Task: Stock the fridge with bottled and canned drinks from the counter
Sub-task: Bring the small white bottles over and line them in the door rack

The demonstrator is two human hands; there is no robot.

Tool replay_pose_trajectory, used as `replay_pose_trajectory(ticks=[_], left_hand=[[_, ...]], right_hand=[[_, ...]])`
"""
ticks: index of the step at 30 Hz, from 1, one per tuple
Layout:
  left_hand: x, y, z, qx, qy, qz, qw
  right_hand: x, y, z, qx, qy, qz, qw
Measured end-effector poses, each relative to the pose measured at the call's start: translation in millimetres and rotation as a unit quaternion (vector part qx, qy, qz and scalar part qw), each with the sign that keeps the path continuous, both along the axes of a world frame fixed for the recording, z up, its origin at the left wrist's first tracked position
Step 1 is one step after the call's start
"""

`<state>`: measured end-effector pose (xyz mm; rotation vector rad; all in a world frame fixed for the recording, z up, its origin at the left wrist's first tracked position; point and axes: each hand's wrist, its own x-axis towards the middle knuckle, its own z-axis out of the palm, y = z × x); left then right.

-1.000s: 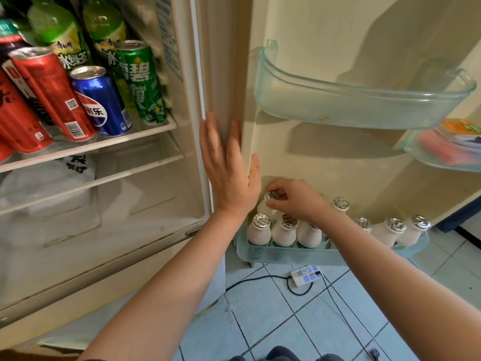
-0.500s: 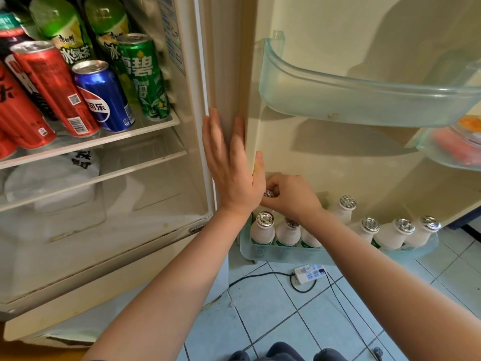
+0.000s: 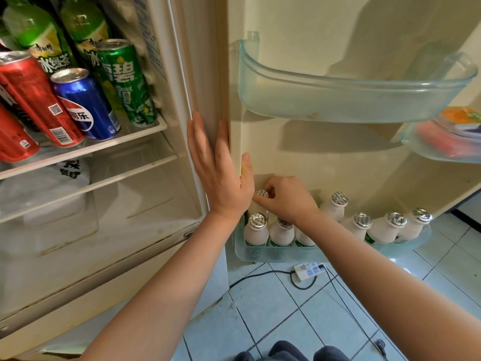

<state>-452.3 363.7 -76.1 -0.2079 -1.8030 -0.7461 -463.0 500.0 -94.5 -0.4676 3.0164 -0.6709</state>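
Down in the door bin (image 3: pixel 260 254), the right hand (image 3: pixel 286 201) pinches a white bottle (image 3: pixel 261 193); the left hand (image 3: pixel 218 175) lies flat on the door edge (image 3: pixel 235 100).

The left hand (image 3: pixel 221 175) lies flat on the door edge (image 3: pixel 235 100); the right hand (image 3: pixel 287 203) seemingly pinches a foil-capped bottle (image 3: pixel 261 194).

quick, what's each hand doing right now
left hand: open, flat against the fridge door edge
right hand: pinching a small white bottle by its cap
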Motion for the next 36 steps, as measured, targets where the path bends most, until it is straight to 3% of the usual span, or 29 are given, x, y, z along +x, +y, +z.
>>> replay_pose_trajectory(ticks=[5,20,25,28,31,33,36], left_hand=[[-0.2,-0.5,0.3,-0.004,0.005,-0.006,1.0],[0.8,-0.2,0.5,0.001,0.001,-0.012,1.0],[0.9,-1.0,0.8,0.001,-0.006,-0.008,1.0],[1.2,-1.3,0.4,0.0,-0.005,-0.009,1.0],[0.8,-1.6,0.1,-0.006,-0.001,-0.009,1.0],[0.8,-1.8,0.1,-0.002,-0.003,-0.012,1.0],[1.0,-1.6,-0.5,0.005,-0.004,-0.013,1.0]], right_hand=[[4.2,-6.1,-3.4,-0.027,-0.006,-0.022,0.999],[8.8,-2.9,4.6,0.01,-0.007,-0.018,1.0],[15.4,21.1,21.5,-0.024,0.075,-0.052,0.996],[16.8,53.5,31.7,0.021,0.119,-0.084,0.989],[15.4,90.4,36.7,0.131,0.127,-0.116,0.976],[12.2,107.2,37.4,0.216,0.09,-0.142,0.962],[9.4,114.9,34.1,0.27,0.0,-0.14,0.953]])
